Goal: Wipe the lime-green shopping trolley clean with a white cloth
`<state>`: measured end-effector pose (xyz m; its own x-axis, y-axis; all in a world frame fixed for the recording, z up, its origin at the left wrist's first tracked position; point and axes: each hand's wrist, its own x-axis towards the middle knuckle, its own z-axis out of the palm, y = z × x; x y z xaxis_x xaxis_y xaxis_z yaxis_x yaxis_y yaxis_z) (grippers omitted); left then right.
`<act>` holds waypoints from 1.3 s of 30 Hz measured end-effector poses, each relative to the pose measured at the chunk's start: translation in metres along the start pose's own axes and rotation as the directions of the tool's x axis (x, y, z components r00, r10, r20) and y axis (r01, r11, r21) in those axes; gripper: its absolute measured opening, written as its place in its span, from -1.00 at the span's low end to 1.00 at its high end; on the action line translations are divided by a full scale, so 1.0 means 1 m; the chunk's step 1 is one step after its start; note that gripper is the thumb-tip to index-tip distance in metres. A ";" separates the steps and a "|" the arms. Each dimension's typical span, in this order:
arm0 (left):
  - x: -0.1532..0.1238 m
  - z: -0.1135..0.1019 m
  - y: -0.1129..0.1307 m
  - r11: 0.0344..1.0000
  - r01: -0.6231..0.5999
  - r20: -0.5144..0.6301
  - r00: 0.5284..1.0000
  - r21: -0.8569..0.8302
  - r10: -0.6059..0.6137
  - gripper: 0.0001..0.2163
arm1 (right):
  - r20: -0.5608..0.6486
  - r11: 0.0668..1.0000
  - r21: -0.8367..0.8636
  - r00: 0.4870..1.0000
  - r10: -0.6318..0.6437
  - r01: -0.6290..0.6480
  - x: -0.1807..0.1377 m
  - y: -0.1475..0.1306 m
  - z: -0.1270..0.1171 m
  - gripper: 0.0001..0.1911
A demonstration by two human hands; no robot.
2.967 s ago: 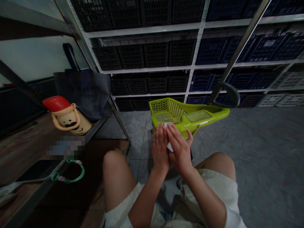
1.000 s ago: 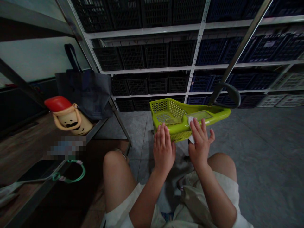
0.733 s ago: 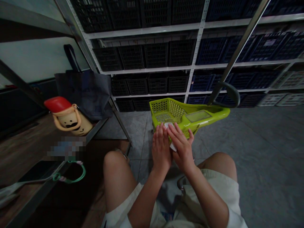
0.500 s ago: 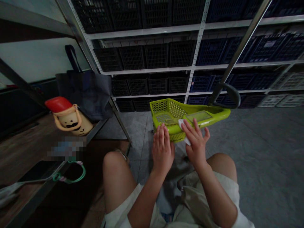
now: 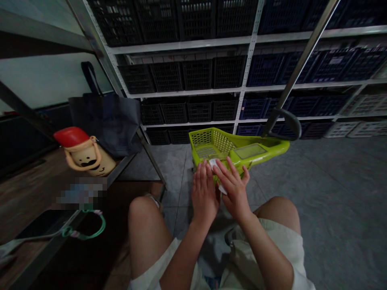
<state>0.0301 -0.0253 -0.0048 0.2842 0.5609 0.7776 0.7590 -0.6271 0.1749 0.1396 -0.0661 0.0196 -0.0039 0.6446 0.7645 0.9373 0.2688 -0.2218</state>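
In front of my knees stands a lime-green plastic basket (image 5: 208, 150) with perforated walls and a long tapering end on the right. My left hand (image 5: 206, 193) lies over its near rim, fingers close together and thumb hidden. With my right hand (image 5: 234, 189) I press a folded white cloth (image 5: 213, 162) onto the same rim, just right of the left hand. The fingers of that hand are partly spread over the cloth. A clear panel (image 5: 249, 150) is set into the top of the tapering part. From that end rises a metal pole (image 5: 302, 66) with a dark looped handle (image 5: 290, 124).
On the left is a bench (image 5: 121, 166) bearing a red-capped bottle (image 5: 87, 155) with a moustached face, a dark tote bag (image 5: 105, 121) and a green cord loop (image 5: 101, 229). Shelving (image 5: 193, 94) with black and blue crates lines the back. Grey floor (image 5: 338, 193) extends right.
My right hand has slid left along the rim with the white cloth, closer to the left hand. The left hand stays on the rim. The view has shifted slightly.
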 end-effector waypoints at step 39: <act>-0.001 -0.002 -0.001 1.000 -0.004 -0.014 1.000 0.030 0.005 -0.35 | -0.022 0.998 0.050 0.999 -0.028 0.029 0.000 -0.012 0.002 -0.26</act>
<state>0.0280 -0.0259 -0.0048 0.2799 0.5505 0.7865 0.7750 -0.6131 0.1532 0.1271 -0.0676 0.0213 -0.0226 0.6212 0.7834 0.9180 0.3232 -0.2298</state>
